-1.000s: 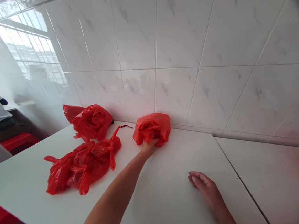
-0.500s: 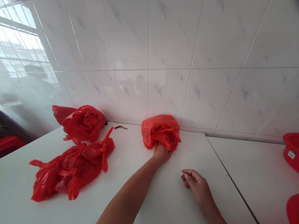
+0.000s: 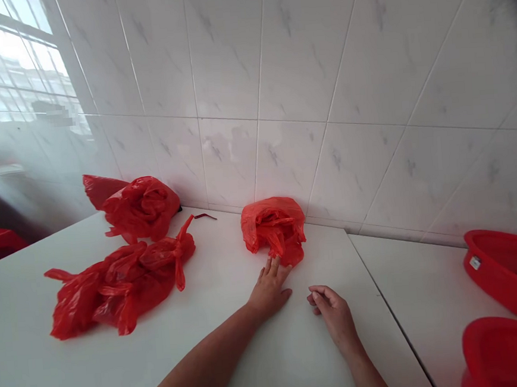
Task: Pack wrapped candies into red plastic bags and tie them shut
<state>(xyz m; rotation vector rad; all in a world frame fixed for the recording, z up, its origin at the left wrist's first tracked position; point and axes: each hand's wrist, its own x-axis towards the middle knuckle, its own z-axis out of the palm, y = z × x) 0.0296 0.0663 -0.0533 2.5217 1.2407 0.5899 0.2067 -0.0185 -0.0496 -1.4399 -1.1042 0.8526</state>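
A crumpled red plastic bag (image 3: 275,222) lies against the tiled wall, its gathered opening facing me. My left hand (image 3: 270,283) rests on the white table just in front of it, fingers stretched out and tips touching or nearly touching the bag's near edge; it grips nothing. To its right, my right hand (image 3: 333,310) is held over the table with fingers curled in and thumb against the index finger. No object shows in it, and it is apart from the bag. What the bag contains, if anything, is hidden.
At left lie a long knotted red plastic bag (image 3: 127,287) and a bunched red bag (image 3: 143,207). A small dark red bent object (image 3: 205,216) lies by the wall. Red plastic basins (image 3: 488,274) stand at right, beyond the seam between white table (image 3: 377,339) panels.
My left hand has come out from under the bag's near edge and drawn back, its fingers now extended on the table. My right hand keeps its curled pose. The view has shifted slightly.
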